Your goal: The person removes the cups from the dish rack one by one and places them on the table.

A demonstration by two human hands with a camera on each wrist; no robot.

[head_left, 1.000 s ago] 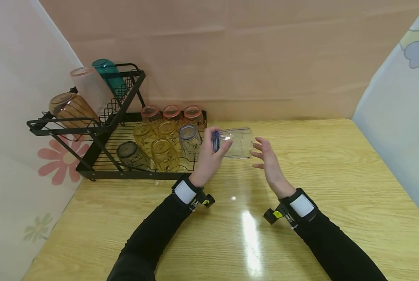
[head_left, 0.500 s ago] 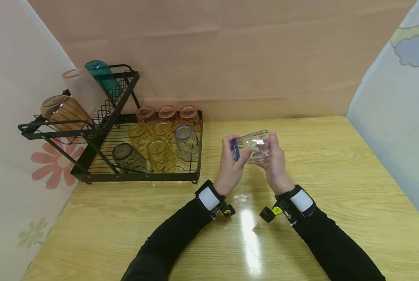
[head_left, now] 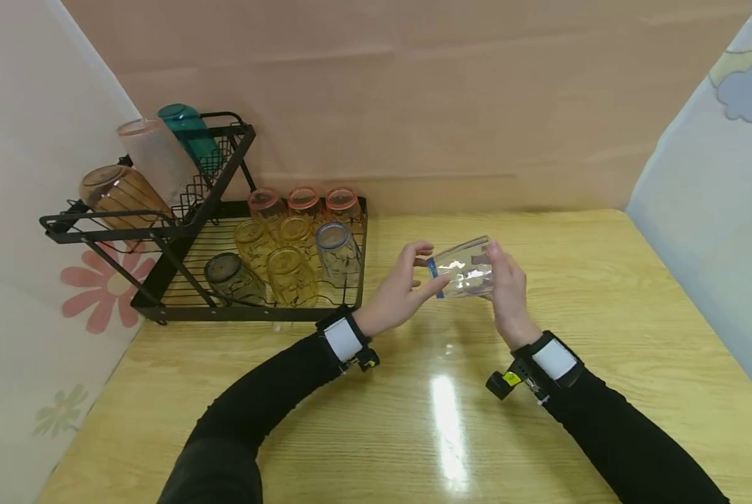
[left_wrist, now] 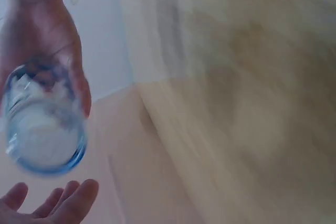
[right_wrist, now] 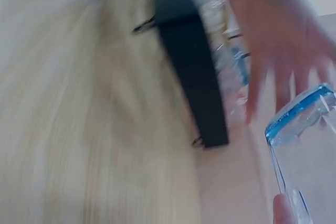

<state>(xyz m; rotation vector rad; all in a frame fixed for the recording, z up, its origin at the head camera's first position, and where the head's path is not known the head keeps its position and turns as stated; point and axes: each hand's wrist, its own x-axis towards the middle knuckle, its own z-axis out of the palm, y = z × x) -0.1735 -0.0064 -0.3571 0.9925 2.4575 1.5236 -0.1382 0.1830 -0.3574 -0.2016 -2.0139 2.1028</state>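
Observation:
A clear glass with a blue rim [head_left: 463, 269] is held on its side above the wooden table [head_left: 603, 315], rim pointing left. My right hand [head_left: 498, 273] grips its base end, fingers curled round it. My left hand [head_left: 423, 269] is just left of the rim with straight, spread fingers and holds nothing. The left wrist view shows the glass [left_wrist: 44, 129] mouth-on in the right hand [left_wrist: 42, 35], with the left fingers [left_wrist: 68, 203] apart below it. In the blurred right wrist view, the blue rim of the glass [right_wrist: 310, 145] lies near the left hand [right_wrist: 278, 40].
A black two-tier dish rack [head_left: 250, 311] stands at the back left. Its lower tier holds yellow glasses [head_left: 290, 276], pink-rimmed glasses [head_left: 304, 201], a blue-rimmed glass [head_left: 337, 252] and a grey one [head_left: 227, 276]. The upper tier carries amber [head_left: 120, 192], frosted [head_left: 149, 157] and teal [head_left: 190, 133] cups.
The left hand has let go of the glass and opened, drawing slightly left. The right hand now grips the glass alone and has tipped its rim downward.

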